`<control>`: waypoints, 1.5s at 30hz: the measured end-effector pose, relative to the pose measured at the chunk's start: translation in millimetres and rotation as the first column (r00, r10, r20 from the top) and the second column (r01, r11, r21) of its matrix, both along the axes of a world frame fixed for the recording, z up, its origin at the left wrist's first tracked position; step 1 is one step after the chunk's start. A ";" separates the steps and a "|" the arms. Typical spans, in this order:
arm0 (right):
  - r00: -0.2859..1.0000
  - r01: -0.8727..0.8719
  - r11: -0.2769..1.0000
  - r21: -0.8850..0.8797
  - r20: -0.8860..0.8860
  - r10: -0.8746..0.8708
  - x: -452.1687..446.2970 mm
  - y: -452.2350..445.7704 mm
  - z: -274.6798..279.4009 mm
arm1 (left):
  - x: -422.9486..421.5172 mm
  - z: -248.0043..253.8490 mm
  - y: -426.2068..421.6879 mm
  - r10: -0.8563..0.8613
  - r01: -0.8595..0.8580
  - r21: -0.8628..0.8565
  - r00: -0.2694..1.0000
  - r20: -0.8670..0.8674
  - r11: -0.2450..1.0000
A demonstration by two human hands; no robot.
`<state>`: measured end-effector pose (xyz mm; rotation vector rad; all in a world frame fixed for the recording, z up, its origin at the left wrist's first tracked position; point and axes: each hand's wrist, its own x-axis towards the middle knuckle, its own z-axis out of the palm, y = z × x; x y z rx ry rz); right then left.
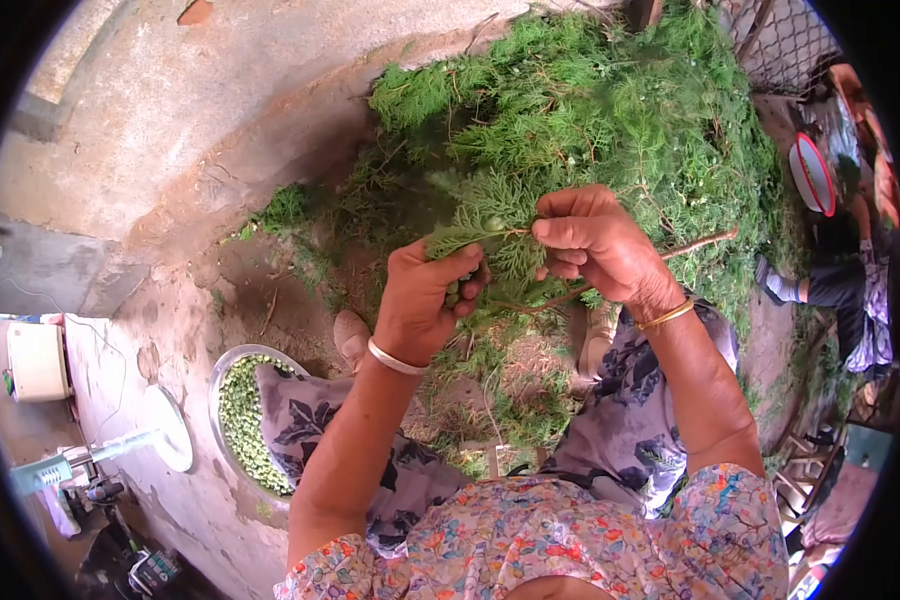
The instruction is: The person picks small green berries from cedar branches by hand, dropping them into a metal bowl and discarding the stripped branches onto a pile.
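Note:
A feathery green evergreen sprig (490, 210) stretches between my two hands. My right hand (605, 245) pinches its thin stem between thumb and forefinger, the other fingers curled. My left hand (420, 300) is closed with its thumb and forefinger at the leafy part, close to a small round green cone (490, 224). Small green bits show among its curled fingers, too little to name surely. Beyond my hands lies a large heap of cut evergreen branches (610, 110). A metal basin (217, 400) of small green cones stands beside my left leg.
A white pedestal fan (170, 430) stands left of the basin. A bare stick (700, 243) pokes out of the heap by my right wrist. At the right are another person's leg (820, 290) and a red-rimmed white basin (812, 175). A concrete wall (200, 110) borders the far left.

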<state>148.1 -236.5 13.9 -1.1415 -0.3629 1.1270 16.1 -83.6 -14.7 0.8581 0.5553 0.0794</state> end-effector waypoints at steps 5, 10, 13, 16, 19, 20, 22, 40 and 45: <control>0.999 -0.032 0.998 -0.058 0.017 0.033 -1.7 1.6 -0.5 | -1.1 8.9 -2.9 0.046 -0.045 -0.016 0.997 0.060 0.999; 0.996 -0.085 0.993 -0.080 0.023 0.087 -5.0 4.0 -2.4 | -3.0 13.3 -3.4 0.005 -0.009 0.056 0.998 0.067 0.998; 0.994 -0.058 0.992 -0.115 0.081 0.067 -6.6 4.8 -1.1 | -2.4 8.7 -2.4 -0.031 0.020 0.212 0.998 0.047 0.977; 0.993 -0.045 0.994 -0.102 0.106 0.056 -2.3 2.8 -1.8 | -2.4 9.4 -2.8 -0.056 0.033 0.347 0.997 0.058 0.937; 0.996 -0.013 0.997 -0.078 0.090 0.021 -0.3 -1.4 0.9 | -2.6 10.2 -4.7 -0.043 0.027 0.273 0.998 0.052 0.962; 0.996 0.024 0.996 -0.082 0.088 -0.017 0.2 -2.5 3.6 | -2.6 10.1 -4.8 -0.027 0.018 0.173 0.999 0.047 0.985; 0.947 0.321 0.947 0.019 -0.014 -0.320 5.6 -7.6 13.8 | -5.6 -6.3 19.7 0.006 -0.013 0.077 0.996 0.092 0.997; 0.978 0.133 0.981 -0.138 0.179 -0.108 7.4 -6.3 -10.0 | -22.7 -22.9 13.4 -0.092 0.088 -0.136 0.995 -0.026 0.987; 0.953 -0.138 0.970 -0.203 0.239 0.185 -11.6 6.5 -15.8 | -14.8 -21.7 -3.7 -0.264 0.270 -0.149 0.963 0.060 0.951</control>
